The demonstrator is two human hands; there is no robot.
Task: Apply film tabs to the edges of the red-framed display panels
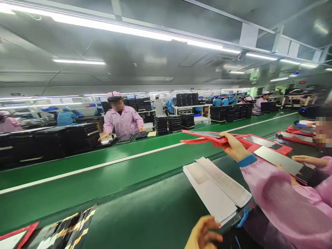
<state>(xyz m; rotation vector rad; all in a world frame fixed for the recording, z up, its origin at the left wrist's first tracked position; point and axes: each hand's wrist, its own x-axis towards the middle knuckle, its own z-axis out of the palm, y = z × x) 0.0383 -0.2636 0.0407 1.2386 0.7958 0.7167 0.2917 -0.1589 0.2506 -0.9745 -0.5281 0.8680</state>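
At the near end of the smooth white sheet stack (210, 190), the blurred left hand (199, 233) is half-curled; whether it grips, I cannot tell. Beyond the stack, the right hand (234, 147) is clamped on thin, flat red-edged panels (207, 135). Farther past it run a glossy green surface (145, 147) and blocky black piles (161, 125).

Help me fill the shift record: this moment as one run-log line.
right hand: holding red-edged panels | left hand: near white sheets | sheets: on green worktop
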